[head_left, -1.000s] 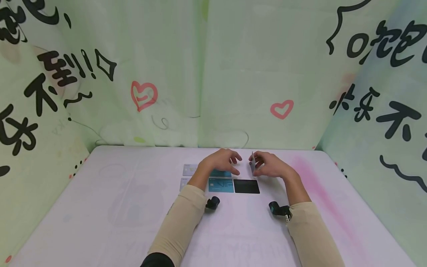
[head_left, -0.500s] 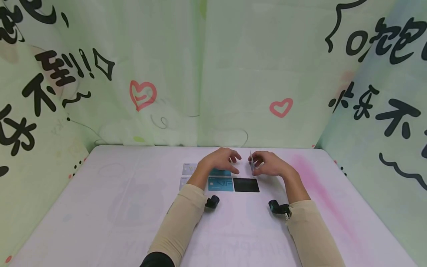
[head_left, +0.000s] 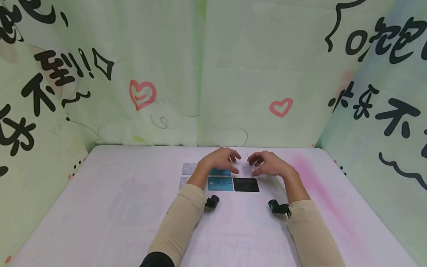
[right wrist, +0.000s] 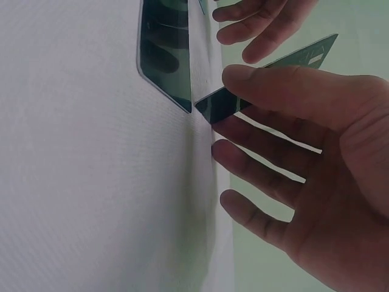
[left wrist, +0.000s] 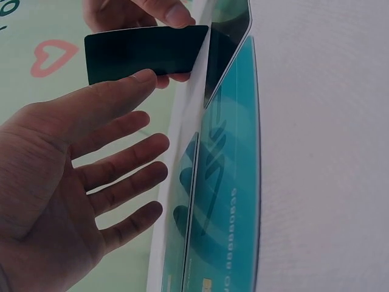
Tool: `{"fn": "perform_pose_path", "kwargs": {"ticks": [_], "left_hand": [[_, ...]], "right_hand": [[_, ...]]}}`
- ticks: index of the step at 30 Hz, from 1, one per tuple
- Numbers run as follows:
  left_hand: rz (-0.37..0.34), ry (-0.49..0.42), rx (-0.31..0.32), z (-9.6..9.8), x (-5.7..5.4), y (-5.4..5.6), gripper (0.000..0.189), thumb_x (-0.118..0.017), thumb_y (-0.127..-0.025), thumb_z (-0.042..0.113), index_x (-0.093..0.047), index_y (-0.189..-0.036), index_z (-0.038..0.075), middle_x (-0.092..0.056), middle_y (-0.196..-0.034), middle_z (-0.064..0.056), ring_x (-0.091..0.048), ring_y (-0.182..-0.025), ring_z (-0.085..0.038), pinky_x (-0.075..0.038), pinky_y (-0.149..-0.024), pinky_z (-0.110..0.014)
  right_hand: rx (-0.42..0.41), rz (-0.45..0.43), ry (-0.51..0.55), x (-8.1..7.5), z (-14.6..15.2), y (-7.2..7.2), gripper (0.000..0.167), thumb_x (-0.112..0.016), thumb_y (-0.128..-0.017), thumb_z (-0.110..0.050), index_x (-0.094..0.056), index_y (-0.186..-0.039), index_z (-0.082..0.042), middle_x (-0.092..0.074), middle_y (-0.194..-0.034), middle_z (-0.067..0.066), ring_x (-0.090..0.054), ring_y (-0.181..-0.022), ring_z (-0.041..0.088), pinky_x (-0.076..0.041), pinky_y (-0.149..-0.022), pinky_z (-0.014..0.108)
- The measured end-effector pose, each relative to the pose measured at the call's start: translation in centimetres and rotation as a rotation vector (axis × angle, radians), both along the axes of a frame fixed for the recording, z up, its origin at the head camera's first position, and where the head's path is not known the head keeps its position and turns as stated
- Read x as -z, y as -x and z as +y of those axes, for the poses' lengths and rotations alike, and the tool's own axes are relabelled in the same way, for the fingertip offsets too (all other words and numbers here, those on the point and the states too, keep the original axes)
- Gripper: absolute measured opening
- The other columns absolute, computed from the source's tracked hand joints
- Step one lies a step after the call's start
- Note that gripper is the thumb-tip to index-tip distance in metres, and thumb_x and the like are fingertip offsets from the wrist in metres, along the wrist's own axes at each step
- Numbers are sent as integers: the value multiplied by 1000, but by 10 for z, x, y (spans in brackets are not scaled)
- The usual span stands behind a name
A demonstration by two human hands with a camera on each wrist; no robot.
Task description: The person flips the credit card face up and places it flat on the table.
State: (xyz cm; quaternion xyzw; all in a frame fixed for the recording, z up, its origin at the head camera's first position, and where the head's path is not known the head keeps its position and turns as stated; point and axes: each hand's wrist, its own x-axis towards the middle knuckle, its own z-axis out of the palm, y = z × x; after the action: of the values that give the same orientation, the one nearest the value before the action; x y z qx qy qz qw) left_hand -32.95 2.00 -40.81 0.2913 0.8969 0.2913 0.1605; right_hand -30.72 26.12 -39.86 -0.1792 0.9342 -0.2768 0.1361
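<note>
A dark bank-type card (left wrist: pixel 143 55) stands on edge above the table, pinched by my right hand (head_left: pixel 268 164) between thumb and fingers. In the head view this card is almost edge-on and shows as a thin line. My left hand (head_left: pixel 220 160) hovers just left of it, fingers spread and slightly bent, holding nothing; its thumb overlaps the card's lower edge in the left wrist view. A black card (head_left: pixel 246 184) lies flat just in front of the right hand. Beside it lies a blue card (head_left: pixel 221 184) with VIP lettering; another blue card (head_left: pixel 220 172) is partly hidden behind the left hand.
Two pale silver cards, one at the back (head_left: pixel 189 168) and one in front (head_left: pixel 184 182), lie left of the blue ones, the front one partly covered by the left arm. The white table (head_left: pixel 116 222) meets a green curtain (head_left: pixel 233 74) at its far edge.
The card in my right hand has turned from showing some of its grey face to nearly edge-on, its top leaning left. Both hands have stayed almost in place.
</note>
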Motion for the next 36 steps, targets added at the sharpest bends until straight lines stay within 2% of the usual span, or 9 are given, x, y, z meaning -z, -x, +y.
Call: {"fn": "perform_pose_path", "kwargs": {"ticks": [14,25,36], "left_hand": [[3,12,21,1,1,1,57,-82,-90,33,-64,-141,17,-69,-130,-5,-63,-118,-20,-52,-105,-40],[41,8,33,2,2,0,59,-83,-88,33,-63,-141,16,-71,-127,-5,-64,-115,-19,-51,-103,-37],[50,-1,38,2,2,1,60,-84,-88,35,-63,-141,16,-70,-127,-5,-62,-113,-18,-52,-102,-36]], "right_hand": [[3,3,-32,2,-1,1,53,-88,-80,-16,-69,-128,-3,-72,-117,12,-63,-112,31,-53,-98,49],[5,21,-64,1,-1,0,54,-88,-79,-16,-70,-129,-5,-71,-117,13,-61,-113,32,-55,-91,45],[1,41,-71,1,-1,0,55,-88,-79,-16,-70,-130,-4,-69,-118,14,-61,-112,33,-56,-91,45]]}}
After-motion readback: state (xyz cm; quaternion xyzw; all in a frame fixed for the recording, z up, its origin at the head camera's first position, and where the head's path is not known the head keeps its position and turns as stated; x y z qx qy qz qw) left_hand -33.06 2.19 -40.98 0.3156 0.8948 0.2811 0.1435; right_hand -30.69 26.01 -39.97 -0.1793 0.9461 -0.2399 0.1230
